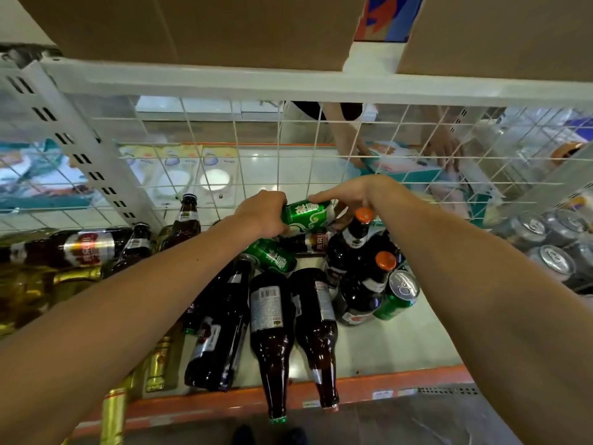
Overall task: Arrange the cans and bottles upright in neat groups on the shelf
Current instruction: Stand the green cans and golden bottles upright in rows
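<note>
Two bare forearms are reaching from the near edge toward the far side of a pale shelf with an orange front lip (pixel 385 388). Left hand (pixel 261 215) is curling its fingers around the left end of a green aluminium can with white lettering (pixel 308 213), which is lying tilted on its side above the pile. Right hand (pixel 349 195) is touching the same can's far right end with its fingertips, thumb beneath, so both hands are gripping it together.

Below it, a second green can (pixel 272 256) is lying on its side among the bottles. Two dark brown glass bottles with white labels (pixel 272 329) are lying flat, necks pointing toward the near edge and overhanging the lip. To the right, two dark bottles with orange caps (pixel 364 215) are standing upright, and a third green can with a silver top (pixel 399 292) is standing just beside the nearer one. On the left, golden bottles (pixel 73 277) are lying flat. At far right, silver-topped cans (pixel 552 255) are standing grouped. White wire mesh (pixel 256 162) is backing the shelf.
</note>
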